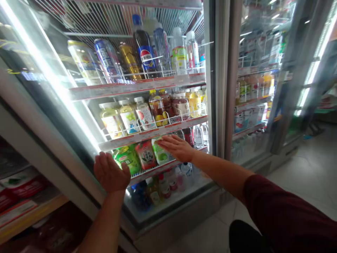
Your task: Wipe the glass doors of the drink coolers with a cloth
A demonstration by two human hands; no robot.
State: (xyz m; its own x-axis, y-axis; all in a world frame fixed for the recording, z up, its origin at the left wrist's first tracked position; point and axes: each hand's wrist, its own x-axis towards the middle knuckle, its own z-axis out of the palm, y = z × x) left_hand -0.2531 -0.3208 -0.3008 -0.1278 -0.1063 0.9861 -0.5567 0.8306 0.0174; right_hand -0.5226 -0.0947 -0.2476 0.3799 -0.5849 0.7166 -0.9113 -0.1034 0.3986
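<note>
My left hand point(110, 172) is raised, fingers stretched out and holding nothing, before the left edge of a lit drinks fridge point(147, 84). My right hand point(176, 146) reaches toward the lower shelf with flat, extended fingers and nothing in it. Its fingertips overlap a green-and-white drink pack point(161, 154) in the picture; whether they touch it I cannot tell. Beside that pack stand a red drink pack point(146, 155) and a green drink pack point(127, 160), the latter partly behind my left hand.
Higher shelves hold a cola bottle point(146, 52), a blue can point(106, 58) and juice bottles point(129, 116). More bottles point(164, 186) stand at the fridge bottom. A second glass-fronted fridge point(254, 84) is at right. Shelving with a wooden edge point(31, 219) is at lower left.
</note>
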